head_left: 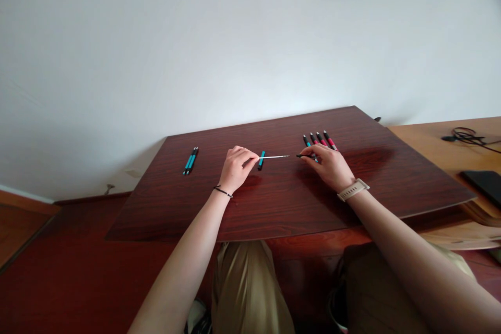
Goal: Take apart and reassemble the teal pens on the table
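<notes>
Dark red wooden table [282, 209], glossy, set against a white wall [195, 36]. Left hand [234, 168] resting on the tabletop near its middle, fingers curled, thumb and forefinger pinched on the near end of a thin white refill [274, 156]; black cord bracelet on that wrist. Refill lying level just above the wood, stretched sideways between the two hands. Short teal barrel piece [261, 160] lying on the table just beside the left fingertips, under the refill's left end. Right hand [331, 167] flat-knuckled on the table, fingertips closed on a small black pen part [304, 155] at the refill's far end; whether part and refill touch, too small to tell. Pale watch [353, 189] strapped on the right wrist. Row of pens [319, 140], red and teal with black ends, lying side by side just beyond the right hand. Two teal pens [190, 160] lying together well to the left, apart from both hands. Lighter wooden desk [438, 151] adjoining on the right, with black cable [467, 135] and dark flat object [485, 182].
</notes>
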A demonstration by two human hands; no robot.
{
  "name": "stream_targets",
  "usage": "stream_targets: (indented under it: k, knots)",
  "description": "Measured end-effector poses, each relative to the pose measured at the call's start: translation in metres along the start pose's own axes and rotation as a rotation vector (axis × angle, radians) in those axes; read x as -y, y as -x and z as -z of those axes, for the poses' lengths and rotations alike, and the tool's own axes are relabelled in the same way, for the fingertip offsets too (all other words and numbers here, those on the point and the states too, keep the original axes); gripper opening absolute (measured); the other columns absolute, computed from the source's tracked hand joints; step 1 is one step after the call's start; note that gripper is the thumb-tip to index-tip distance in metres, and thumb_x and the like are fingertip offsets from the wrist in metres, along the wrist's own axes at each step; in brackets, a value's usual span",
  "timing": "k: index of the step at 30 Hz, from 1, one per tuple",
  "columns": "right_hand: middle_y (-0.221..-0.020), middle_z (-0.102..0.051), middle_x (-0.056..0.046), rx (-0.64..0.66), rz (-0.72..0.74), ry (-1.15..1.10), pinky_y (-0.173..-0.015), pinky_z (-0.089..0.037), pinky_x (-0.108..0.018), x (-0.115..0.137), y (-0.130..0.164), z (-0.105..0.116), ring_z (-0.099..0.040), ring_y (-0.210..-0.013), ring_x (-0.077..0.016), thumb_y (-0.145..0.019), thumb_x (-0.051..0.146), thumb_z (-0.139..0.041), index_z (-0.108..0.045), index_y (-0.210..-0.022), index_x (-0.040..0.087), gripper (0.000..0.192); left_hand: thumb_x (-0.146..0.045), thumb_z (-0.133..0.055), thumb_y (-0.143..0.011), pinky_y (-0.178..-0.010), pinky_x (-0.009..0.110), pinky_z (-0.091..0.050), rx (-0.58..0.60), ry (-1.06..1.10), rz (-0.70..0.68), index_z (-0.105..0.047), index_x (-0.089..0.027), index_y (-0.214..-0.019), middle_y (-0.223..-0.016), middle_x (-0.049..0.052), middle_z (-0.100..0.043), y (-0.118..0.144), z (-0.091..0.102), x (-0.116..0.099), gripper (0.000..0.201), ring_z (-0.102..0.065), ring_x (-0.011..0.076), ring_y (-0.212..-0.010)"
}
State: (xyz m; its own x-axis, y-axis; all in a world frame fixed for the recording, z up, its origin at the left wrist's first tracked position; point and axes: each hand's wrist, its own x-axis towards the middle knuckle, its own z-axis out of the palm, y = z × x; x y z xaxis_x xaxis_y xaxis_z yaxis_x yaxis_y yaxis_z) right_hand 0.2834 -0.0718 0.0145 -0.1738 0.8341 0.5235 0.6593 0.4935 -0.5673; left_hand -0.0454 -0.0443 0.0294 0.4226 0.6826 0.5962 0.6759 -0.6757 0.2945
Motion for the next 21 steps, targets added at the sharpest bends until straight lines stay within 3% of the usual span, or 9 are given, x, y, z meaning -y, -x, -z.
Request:
stream_targets:
  k: [9,13,15,18,21]
  knots:
    - [-0.101,-0.076,-0.007,0.020,-0.054,0.016,-0.081,-0.054,-0.037,-0.004,0.006,0.001,-0.072,-0.088,-0.0257,-0.102,0.038,-0.065,-0.072,-0.107,0.024,0.016,-0.040,-0.059,-0.109,-0.097,0.041,-0.046,0.000,0.020,0.003,-0.074,-0.025,-0.093,-0.098,0.003,-0.080,0.000,0.000,0.000,0.027,-0.066,0.0221,-0.099]
    - [-0.089,-0.072,-0.005,-0.029,-0.096,-0.023,-0.077,-0.052,-0.037,0.002,0.003,-0.003,-0.068,-0.077,-0.0237,-0.107,0.033,-0.052,-0.066,-0.122,0.024,0.022,-0.040,-0.060,-0.109,-0.097,0.041,-0.046,-0.012,0.017,-0.003,-0.074,-0.025,-0.093,-0.097,0.002,-0.080,0.000,0.000,0.000,0.026,-0.066,0.0223,-0.100]
    - [-0.086,-0.068,-0.005,-0.052,-0.066,-0.011,-0.079,-0.052,-0.038,0.005,0.001,-0.004,-0.065,-0.077,-0.0242,-0.108,0.027,-0.043,-0.066,-0.120,0.024,0.026,-0.039,-0.060,-0.109,-0.096,0.041,-0.046,-0.006,0.014,0.000,-0.074,-0.025,-0.094,-0.097,0.003,-0.080,0.000,0.000,0.000,0.025,-0.066,0.0225,-0.100]
    - [-0.096,-0.066,-0.008,-0.062,-0.015,0.009,-0.085,-0.052,-0.040,0.012,-0.003,-0.006,-0.064,-0.084,-0.0245,-0.107,0.022,-0.038,-0.071,-0.109,0.024,0.032,-0.039,-0.060,-0.109,-0.097,0.041,-0.046,-0.003,0.014,0.009,-0.074,-0.025,-0.093,-0.098,0.003,-0.080,0.001,-0.001,0.001,0.025,-0.066,0.0226,-0.100]
    - [-0.107,-0.066,-0.010,-0.059,-0.001,-0.002,-0.087,-0.053,-0.040,0.020,-0.005,-0.011,-0.066,-0.090,-0.0249,-0.107,0.025,-0.046,-0.073,-0.113,0.023,0.027,-0.039,-0.060,-0.109,-0.097,0.042,-0.046,-0.002,0.021,0.006,-0.074,-0.025,-0.093,-0.097,0.003,-0.080,0.001,-0.001,0.001,0.026,-0.066,0.0227,-0.100]
